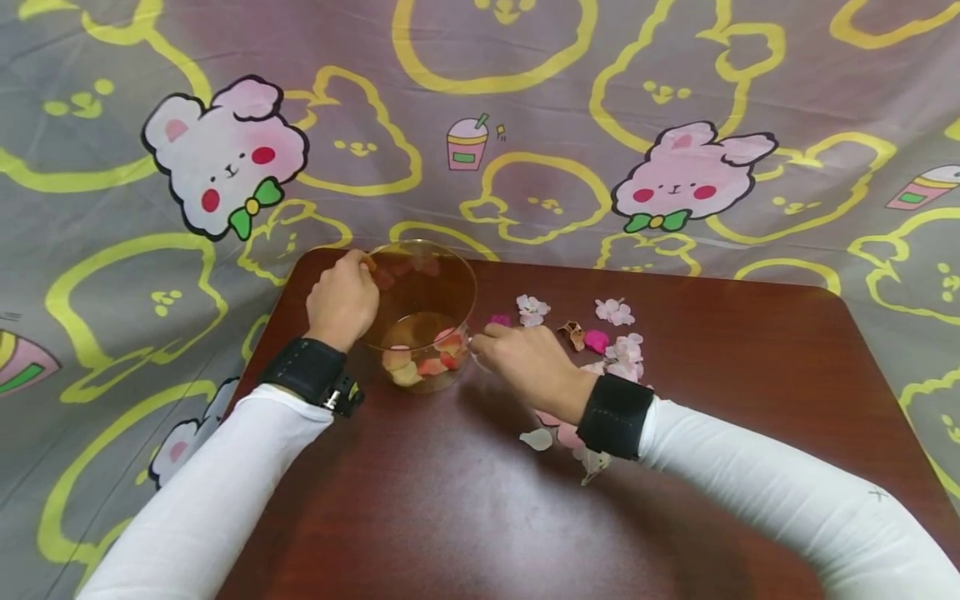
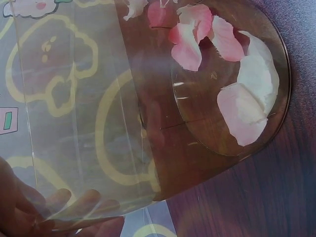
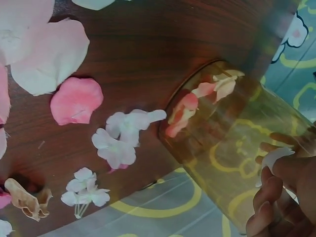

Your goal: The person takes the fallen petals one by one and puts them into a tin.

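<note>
A clear glass bowl stands at the back left of a dark wooden table. Pink and cream petals lie on its bottom. My left hand grips the bowl's left rim; its fingers show through the glass wall. At the bowl's right side, my right hand has its fingers curled. In the right wrist view that hand pinches a small white petal close to the glass.
Loose petals and small white blossoms lie scattered right of the bowl, with a pink petal, white blossoms and a dried brown piece. A cartoon-print cloth surrounds the table.
</note>
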A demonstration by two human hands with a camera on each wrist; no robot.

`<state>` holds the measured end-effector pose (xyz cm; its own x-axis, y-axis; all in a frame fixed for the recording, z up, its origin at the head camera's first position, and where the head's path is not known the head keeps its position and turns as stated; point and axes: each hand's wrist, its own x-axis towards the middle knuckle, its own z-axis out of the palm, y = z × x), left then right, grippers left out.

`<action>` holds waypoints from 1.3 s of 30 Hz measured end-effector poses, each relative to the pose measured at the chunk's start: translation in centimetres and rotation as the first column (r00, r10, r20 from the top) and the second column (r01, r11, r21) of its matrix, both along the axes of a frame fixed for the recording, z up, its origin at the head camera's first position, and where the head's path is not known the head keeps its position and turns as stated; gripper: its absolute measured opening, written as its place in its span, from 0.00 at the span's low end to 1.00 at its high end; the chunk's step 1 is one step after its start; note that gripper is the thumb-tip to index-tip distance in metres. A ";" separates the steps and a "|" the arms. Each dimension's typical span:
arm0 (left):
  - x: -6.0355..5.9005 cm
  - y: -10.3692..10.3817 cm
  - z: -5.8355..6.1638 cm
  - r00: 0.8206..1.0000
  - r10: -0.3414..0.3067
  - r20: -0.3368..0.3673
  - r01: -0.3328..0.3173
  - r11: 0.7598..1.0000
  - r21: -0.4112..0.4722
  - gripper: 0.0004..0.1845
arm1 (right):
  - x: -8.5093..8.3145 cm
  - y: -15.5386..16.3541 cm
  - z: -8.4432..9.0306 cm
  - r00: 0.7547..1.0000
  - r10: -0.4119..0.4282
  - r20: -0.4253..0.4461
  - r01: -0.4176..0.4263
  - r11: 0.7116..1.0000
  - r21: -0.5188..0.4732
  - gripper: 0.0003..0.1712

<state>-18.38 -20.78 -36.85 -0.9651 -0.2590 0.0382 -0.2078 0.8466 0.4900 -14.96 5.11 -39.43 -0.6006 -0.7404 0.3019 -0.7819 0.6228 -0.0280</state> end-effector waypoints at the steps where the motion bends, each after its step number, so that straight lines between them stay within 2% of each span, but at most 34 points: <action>1: 0.0 0.0 0.0 1.000 0.001 0.000 -0.001 1.000 -0.001 0.21 | 0.0 0.0 0.1 1.000 0.003 -0.001 -0.003 1.000 -0.003 0.04; 12: -0.1 0.0 0.0 1.000 0.006 0.002 -0.006 1.000 -0.007 0.21 | -0.1 -0.5 1.7 1.000 0.026 -0.012 -0.027 0.999 -0.040 0.05; 28: 0.0 0.1 0.0 1.000 0.001 0.008 -0.001 1.000 -0.004 0.21 | -0.3 -1.4 3.7 0.997 0.065 0.031 -0.060 0.989 -0.137 0.08; 39: 0.0 0.1 0.0 1.000 0.004 0.008 -0.004 1.000 0.003 0.21 | -0.5 -2.3 4.5 0.998 0.059 0.016 -0.056 0.991 -0.125 0.09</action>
